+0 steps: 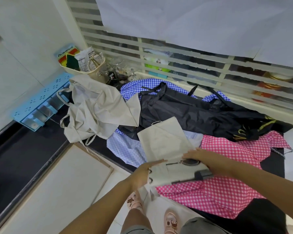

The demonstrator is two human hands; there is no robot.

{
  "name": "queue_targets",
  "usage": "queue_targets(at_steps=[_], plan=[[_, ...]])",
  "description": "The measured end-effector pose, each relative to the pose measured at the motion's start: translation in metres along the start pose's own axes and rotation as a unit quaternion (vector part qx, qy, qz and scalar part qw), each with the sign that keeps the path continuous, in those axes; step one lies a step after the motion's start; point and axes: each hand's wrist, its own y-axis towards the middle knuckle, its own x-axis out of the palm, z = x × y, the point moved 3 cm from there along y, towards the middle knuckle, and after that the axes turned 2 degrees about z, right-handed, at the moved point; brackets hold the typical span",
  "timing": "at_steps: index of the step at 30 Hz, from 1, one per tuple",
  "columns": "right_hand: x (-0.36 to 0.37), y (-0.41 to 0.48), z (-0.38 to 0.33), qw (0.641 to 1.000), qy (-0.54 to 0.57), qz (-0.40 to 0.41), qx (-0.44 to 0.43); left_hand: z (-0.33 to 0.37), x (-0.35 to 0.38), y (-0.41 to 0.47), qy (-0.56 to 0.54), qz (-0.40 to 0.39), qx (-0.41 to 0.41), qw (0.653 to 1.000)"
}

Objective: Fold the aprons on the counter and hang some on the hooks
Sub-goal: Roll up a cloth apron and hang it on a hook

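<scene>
Cream apron (166,144), partly folded, lies centre-low in frame atop pink checked apron (227,191) on dark counter (32,149). Left hand (145,174) grips its near-left edge, fingers curled together around cloth. Right hand (195,154) rests flat on fold, fingers pressed together. Black apron (193,112) and crumpled beige apron (98,108) heaped behind.

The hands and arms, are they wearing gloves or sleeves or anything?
No. The left hand and right hand are bare, without gloves. Both forearms are bare too, with no sleeves in view. I can see no rings, watch or bracelets on them.
</scene>
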Motion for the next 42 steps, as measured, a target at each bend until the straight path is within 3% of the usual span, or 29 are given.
queue_targets(at_steps=[3,6,13,16,24,27,29,32,34,37,40,42], plan=[[-0.021,0.01,-0.008,0.983,0.146,0.083,0.067,0.009,-0.021,0.011,-0.067,0.015,-0.042,0.997],[-0.034,0.027,-0.014,0.938,0.288,0.166,0.096,0.008,-0.031,0.024,-0.134,0.054,-0.11,0.983],[-0.017,0.061,0.017,0.945,0.131,0.249,0.167,0.002,-0.032,0.043,-0.157,0.173,-0.144,0.961],[-0.014,0.071,0.018,0.943,0.081,0.259,0.191,0.0,-0.03,0.049,-0.129,0.207,-0.158,0.957],[-0.011,0.077,0.022,0.928,0.126,0.236,0.258,0.012,-0.046,0.054,-0.068,0.183,-0.222,0.955],[-0.01,0.078,0.024,0.919,0.145,0.244,0.274,0.021,-0.056,0.056,-0.027,0.223,-0.229,0.947],[-0.011,0.075,0.023,0.904,0.159,0.275,0.286,0.024,-0.061,0.059,-0.085,0.239,-0.232,0.939],[-0.012,0.074,0.023,0.881,0.223,0.294,0.298,0.033,-0.064,0.062,-0.222,0.173,-0.273,0.92],[-0.011,0.077,0.029,0.858,0.31,0.263,0.313,0.035,-0.064,0.065,-0.258,0.133,-0.286,0.913],[-0.017,0.077,0.03,0.814,0.465,0.204,0.282,0.039,-0.059,0.066,-0.337,0.153,-0.271,0.889],[-0.031,0.068,0.022,0.798,0.523,0.162,0.253,0.045,-0.054,0.06,-0.441,0.165,-0.24,0.849],[-0.041,0.065,0.02,0.788,0.541,0.166,0.242,0.052,-0.052,0.052,-0.457,0.151,-0.228,0.847]])
